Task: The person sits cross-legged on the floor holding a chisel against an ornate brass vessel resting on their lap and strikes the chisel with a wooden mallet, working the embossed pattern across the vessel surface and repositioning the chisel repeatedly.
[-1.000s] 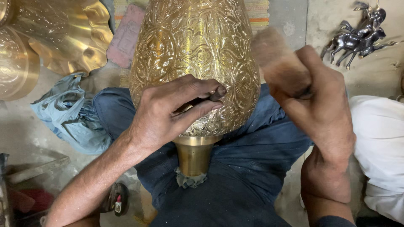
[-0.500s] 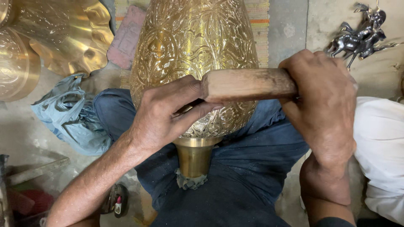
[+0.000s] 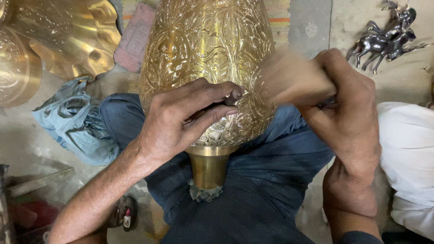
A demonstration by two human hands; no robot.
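Large engraved brass vase (image 3: 208,58) is lying across the person's lap, on dark blue trousers (image 3: 253,190), body pointing far, narrow plain neck (image 3: 209,165) pointing near.

Left hand (image 3: 181,119) is resting on the near belly of the vase. Its fingers (image 3: 212,92) are curling tightly round a thin dark chisel (image 3: 235,96), only the top end showing above the fingertips; tip hidden against the metal.

Right hand (image 3: 348,113) is wrapping fully round a wooden mallet (image 3: 294,79). Mallet head is motion-blurred, sitting just right of the chisel top; cannot tell whether it is touching.

Risks, as judged:
- Mallet is travelling close to the left fingertips. An off-centre blow would be landing on the knuckles instead of the chisel end.
- Vase is being steadied only by lap and the left palm. On a rounded surface, a hard strike may be rolling it sideways, making the chisel skid and scratch the finished pattern.
- A tilted chisel may be cutting too deep or denting the thin wall.

Packages, labels, signs:
- Crumpled pale blue plastic bag (image 3: 72,122) is lying on the floor, left of the knee. No print legible.
- Small bottle with red cap (image 3: 128,218) is lying near left, beside the forearm; label too small to tell.
- No signs showing.

Other: fluted brass dish (image 3: 77,40) far left, reddish brick (image 3: 134,38) beside it, silver horse figurine (image 3: 386,38) far right, white cloth (image 3: 407,153) right edge.
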